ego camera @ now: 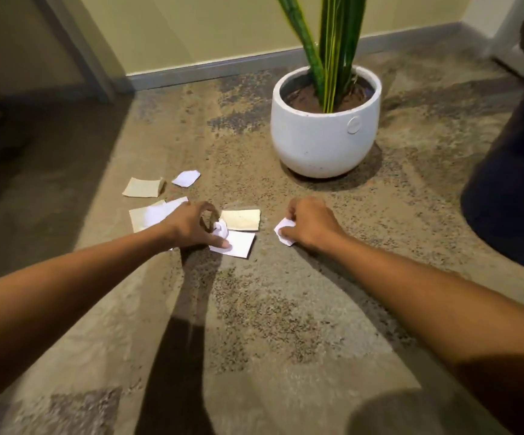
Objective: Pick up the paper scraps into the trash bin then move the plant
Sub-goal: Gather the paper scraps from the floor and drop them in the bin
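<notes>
White paper is already bunched in both your fists. Your right hand (309,222) is curled shut around a crumpled scrap (283,233), a corner of it poking out on the thumb side. Your left hand (193,226) pinches a small crumpled wad (220,229) between its fingers while the thumb presses down on a flat white sheet (238,244) lying on the carpet (285,309).

Just beyond that left hand sits a tan piece (242,219), touching the white sheet's far edge. Under and behind your left wrist lies an overlapping tan and white pair (150,215); farther out in the same direction are another tan scrap (143,187) and a small white one (186,178). Ahead of your right hand, well apart, stands the plant (332,42) in its white pot (325,136). A dark rounded shape (511,189) at your far right may be the trash bin, though I cannot tell for sure.

Most scraps remain down, so you are early in the pickup. With the left hand already holding a wad, reaching for the flat sheet risks dropping what you hold. Flat paper on carpet also resists pinching; it may slide away instead of lifting. Scraps hidden under your wrist are easily missed.
</notes>
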Tool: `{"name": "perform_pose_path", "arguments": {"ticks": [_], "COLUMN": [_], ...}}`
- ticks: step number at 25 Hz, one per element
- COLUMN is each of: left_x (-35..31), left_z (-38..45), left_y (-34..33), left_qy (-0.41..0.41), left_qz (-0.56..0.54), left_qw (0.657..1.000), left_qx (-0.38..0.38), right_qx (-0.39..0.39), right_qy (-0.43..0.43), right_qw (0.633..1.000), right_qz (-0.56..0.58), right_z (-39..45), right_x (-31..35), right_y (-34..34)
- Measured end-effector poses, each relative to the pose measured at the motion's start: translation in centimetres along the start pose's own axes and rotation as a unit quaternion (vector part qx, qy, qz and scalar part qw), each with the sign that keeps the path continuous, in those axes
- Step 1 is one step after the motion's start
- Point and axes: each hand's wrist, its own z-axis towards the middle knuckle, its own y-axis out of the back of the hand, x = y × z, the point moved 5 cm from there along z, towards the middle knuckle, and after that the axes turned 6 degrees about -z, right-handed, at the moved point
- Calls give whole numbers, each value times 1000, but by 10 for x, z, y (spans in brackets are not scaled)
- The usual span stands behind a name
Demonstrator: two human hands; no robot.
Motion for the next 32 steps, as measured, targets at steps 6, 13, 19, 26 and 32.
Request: {"name": "perform_pose_path", "arguments": {"ticks": [6, 13, 19, 26, 32], "left_x": [-8, -38, -40, -38, -42], "left_z": [14, 1, -8, -14, -25], "left_y": [-8, -26, -25, -26, -32], "left_qy": [-2, -20, -74, -139, -185], "left_qz": [-33, -7, 50, 136, 261], "left_qw": [999, 996, 993, 980, 947], "left_qx": [22, 81, 73, 48, 22], "right_qx": [12, -23, -86, 43, -61], "right_qy": [7, -40, 24, 152, 201], "right_qw": [999, 987, 993, 980, 949], "right_qz": [51, 153, 73, -122, -233], "right_z": [11, -2, -18, -3, -12], "right_x": [13, 13, 8, 43, 44], "right_y": [-17, -7, 16, -21, -20]}}
